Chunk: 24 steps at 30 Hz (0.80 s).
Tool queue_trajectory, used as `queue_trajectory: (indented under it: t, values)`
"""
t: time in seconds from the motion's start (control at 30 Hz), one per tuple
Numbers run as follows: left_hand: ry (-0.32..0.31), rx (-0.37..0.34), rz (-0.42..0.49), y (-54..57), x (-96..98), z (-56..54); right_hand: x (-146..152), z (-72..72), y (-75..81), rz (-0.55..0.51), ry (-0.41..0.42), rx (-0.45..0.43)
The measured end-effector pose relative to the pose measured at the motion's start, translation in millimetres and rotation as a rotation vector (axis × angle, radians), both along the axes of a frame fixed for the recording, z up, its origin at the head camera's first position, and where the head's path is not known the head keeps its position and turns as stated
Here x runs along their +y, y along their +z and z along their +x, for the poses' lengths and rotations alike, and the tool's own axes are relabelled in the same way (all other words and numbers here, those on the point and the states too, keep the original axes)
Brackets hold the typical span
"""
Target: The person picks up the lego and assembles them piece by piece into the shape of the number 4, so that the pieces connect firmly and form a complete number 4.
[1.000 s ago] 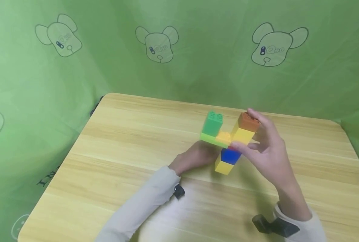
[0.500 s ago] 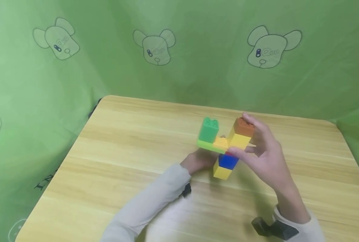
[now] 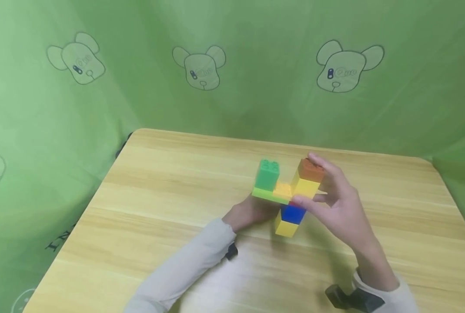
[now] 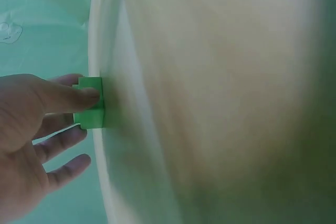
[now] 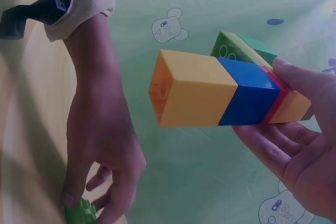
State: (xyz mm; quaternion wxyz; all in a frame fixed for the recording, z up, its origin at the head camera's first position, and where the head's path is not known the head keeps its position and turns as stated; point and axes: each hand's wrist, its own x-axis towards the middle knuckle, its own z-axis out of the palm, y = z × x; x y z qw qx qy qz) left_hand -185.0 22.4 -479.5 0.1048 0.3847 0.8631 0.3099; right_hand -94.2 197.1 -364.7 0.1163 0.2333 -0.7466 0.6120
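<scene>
My right hand (image 3: 343,213) grips an assembly of toy building bricks in the air above the table, thumb in front and fingers behind. Its lower column has a yellow brick (image 5: 197,90) below a blue brick (image 5: 249,92), then a thin red layer. Higher up, a yellow brick (image 3: 306,188) carries a brown-orange brick (image 3: 311,170). A light green plate (image 3: 269,194) juts left, bearing a green brick (image 3: 267,175). Partly hidden behind the assembly in the head view, my left hand (image 3: 248,213) pinches a loose green brick (image 4: 92,116) between thumb and fingers, low by the table.
The wooden table (image 3: 146,182) has rounded far corners. A green curtain (image 3: 255,104) with printed bear heads hangs behind and beside it. Dark wrist cameras (image 3: 355,299) sit at both sleeves.
The assembly and right hand sit slightly lower and further left in the head view, which has itself shifted a little. The left hand moves slightly, staying behind the assembly.
</scene>
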Motion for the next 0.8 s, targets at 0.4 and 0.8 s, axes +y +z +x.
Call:
queue_trajectory:
  t: [0.4, 0.8]
  values:
    - [0.004, -0.118, 0.222, 19.2, -42.1, -12.4, 2.7, -1.4, -2.9, 0.043, -0.031, 0.025]
    - [0.135, -0.24, 0.735, 75.8, -74.1, -15.0, 2.4, -4.8, -8.5, 0.13, -0.098, -0.02]
